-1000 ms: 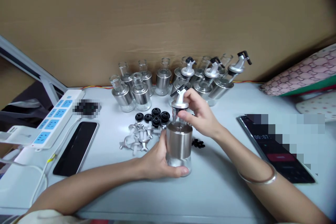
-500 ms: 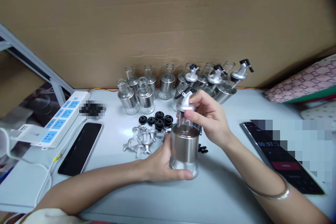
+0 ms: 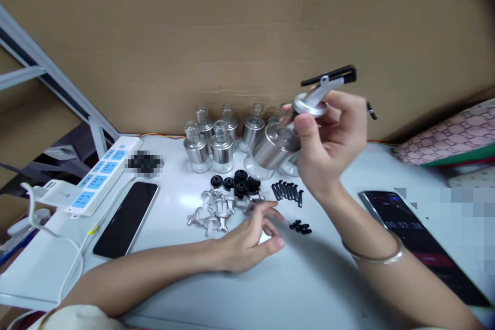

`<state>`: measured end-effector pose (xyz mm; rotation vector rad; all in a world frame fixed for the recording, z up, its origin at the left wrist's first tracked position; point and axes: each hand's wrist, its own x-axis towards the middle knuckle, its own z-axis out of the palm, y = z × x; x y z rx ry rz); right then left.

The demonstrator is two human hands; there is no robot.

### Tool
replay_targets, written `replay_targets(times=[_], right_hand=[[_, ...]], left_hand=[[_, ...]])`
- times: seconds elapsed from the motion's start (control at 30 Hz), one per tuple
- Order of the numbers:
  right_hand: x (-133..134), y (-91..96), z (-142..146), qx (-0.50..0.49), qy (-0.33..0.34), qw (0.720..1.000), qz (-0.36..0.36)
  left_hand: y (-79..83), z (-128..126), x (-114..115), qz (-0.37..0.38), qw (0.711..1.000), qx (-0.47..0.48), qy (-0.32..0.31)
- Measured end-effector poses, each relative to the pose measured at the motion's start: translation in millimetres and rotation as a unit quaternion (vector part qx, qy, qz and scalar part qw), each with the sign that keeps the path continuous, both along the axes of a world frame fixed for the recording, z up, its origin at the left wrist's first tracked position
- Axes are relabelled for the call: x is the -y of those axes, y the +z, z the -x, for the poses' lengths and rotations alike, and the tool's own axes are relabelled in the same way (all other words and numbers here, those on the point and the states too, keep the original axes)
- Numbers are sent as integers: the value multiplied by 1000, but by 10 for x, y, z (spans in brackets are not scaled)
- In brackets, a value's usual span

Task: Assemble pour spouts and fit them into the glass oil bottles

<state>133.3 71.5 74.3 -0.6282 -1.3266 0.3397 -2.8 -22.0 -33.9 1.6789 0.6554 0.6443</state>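
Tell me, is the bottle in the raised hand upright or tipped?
Tipped. The right hand holds the bottle off the table, its base slanting down-left and its spout up-right.

On your right, the black rectangular phone [image 3: 421, 237] lying flat on the white table [image 3: 309, 283] shows a pale timer [image 3: 398, 225] that reads 00:07, with its last two digits too blurred to make out. You can read no other lettering here.

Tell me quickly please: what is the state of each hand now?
Left hand: open, holding nothing, beside the silver spout parts.
Right hand: closed on the bottle, held tilted above the table.
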Motion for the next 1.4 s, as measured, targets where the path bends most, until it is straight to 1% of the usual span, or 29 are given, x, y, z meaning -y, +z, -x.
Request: replay_targets(times=[0.1, 0.2, 0.37, 0.5, 0.63, 0.83, 0.9, 0.97, 1.07, 1.13, 1.2, 1.23, 1.3, 1.4], right_hand=[[-154, -140, 35, 40, -23, 999, -1], [-267, -247, 67, 67, -20, 997, 18], [-325, -448, 161, 117, 3, 989, 85], [-351, -601, 233, 112, 7, 986, 126], [-409, -677, 269, 103, 22, 985, 135], [-458, -741, 273, 110, 38, 984, 138], [-404, -738, 262, 124, 52, 981, 139], [-286, -712, 228, 148, 61, 976, 147], [-10, -654, 102, 195, 54, 968, 147], [188, -640, -32, 257, 38, 958, 124], [356, -674, -179, 322, 27, 940, 105], [424, -708, -247, 358, 32, 927, 107], [524, -794, -355, 419, 36, 898, 132], [602, -902, -436, 490, 38, 855, 165]], left_hand=[[11, -1, -2, -19, 1000, -9, -5], [21, 2, -5, -32, 999, -29, -11], [42, 11, -6, -48, 997, -55, -32], [45, 5, -8, -60, 996, -56, -39], [49, 3, -10, -61, 995, -61, -42], [39, 7, -4, -62, 995, -65, -45], [30, 5, -4, -65, 994, -71, -44], [32, 1, -9, -68, 994, -80, -43], [59, -6, -19, -74, 991, -98, -47], [83, -12, -26, -83, 989, -113, -48], [99, -20, -32, -101, 986, -124, -47], [102, -25, -36, -113, 984, -128, -49], [102, -33, -42, -138, 980, -131, -52], [97, -40, -53, -158, 977, -134, -54]])
